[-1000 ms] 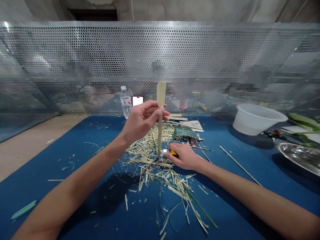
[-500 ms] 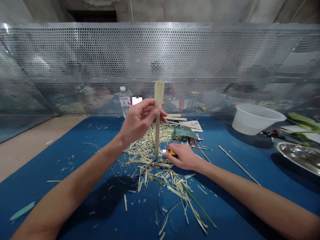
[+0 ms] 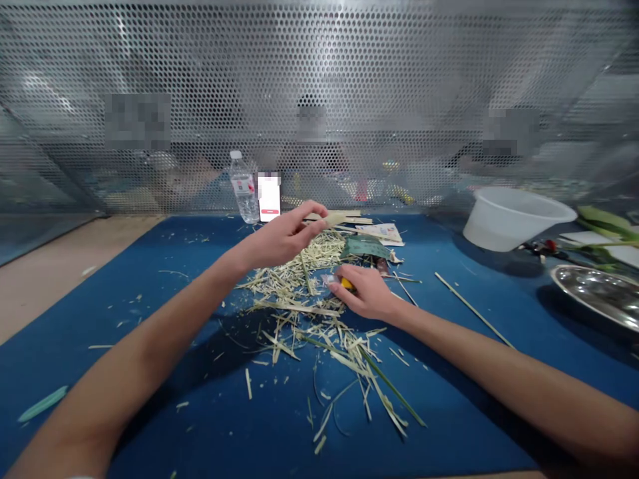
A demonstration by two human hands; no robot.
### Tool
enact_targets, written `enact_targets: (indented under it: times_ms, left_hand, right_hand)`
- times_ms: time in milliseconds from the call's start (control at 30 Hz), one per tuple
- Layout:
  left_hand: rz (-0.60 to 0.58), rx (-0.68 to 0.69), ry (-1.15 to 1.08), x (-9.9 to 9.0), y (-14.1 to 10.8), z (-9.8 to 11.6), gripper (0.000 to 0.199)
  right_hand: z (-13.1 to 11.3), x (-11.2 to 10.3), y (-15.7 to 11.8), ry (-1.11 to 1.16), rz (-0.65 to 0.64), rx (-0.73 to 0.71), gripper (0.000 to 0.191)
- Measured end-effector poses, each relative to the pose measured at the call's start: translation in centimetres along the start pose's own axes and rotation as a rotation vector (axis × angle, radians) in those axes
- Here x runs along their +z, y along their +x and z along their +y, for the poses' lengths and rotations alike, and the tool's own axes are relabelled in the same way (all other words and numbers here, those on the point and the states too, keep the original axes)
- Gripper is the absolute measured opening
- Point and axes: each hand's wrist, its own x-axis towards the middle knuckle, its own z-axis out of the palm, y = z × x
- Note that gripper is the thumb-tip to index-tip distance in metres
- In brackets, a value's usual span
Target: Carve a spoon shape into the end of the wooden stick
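Note:
My left hand [image 3: 285,237] is raised over the pile of shavings [image 3: 322,256]. Between its thumb and fingers is a pale bamboo strip [image 3: 337,219], now tipped so that mainly its wide end shows. Low on the blue table, my right hand [image 3: 367,293] is closed around a utility knife [image 3: 346,284]; a bit of its yellow body and a light, shiny end show, and the rest is covered by the fingers. A loose flat strip [image 3: 294,308] and thin slivers [image 3: 372,379] lie on the table in front of the hands.
A green packet [image 3: 366,247] and a printed packet [image 3: 382,233] lie behind my right hand. A water bottle [image 3: 244,189] and a phone [image 3: 269,198] stand at the back. To the right are a white tub [image 3: 516,223] and a steel bowl [image 3: 594,293]. A perforated metal screen [image 3: 399,80] closes the far side.
The bamboo strip has gone from upright to tipped over as my left hand turned. My right hand keeps its place with the knife. The view has dipped downward.

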Motion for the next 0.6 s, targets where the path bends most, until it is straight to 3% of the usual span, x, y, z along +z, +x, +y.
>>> enact_targets:
  times_ms: [167, 333, 400, 600]
  left_hand:
    - [-0.150, 0.002, 0.255, 0.6, 0.7, -2.0, 0.034]
    - [-0.349, -0.109, 0.099, 1.1, 1.0, -3.1, 0.034]
    - [-0.349, -0.073, 0.079, 1.3, 1.1, -3.4, 0.033]
    - [-0.190, 0.020, 0.136, 2.2, 1.4, -3.7, 0.038]
  right_hand:
    - [0.3, -0.1, -0.2, 0.029, 0.115, 0.062, 0.033]
    - [0.5, -0.1, -0.3, 0.041, 0.124, 0.084, 0.031]
    - [0.5, -0.1, -0.3, 0.040, 0.121, 0.087, 0.031]
    - [0.5, -0.2, -0.2, 0.034, 0.116, 0.090, 0.033]
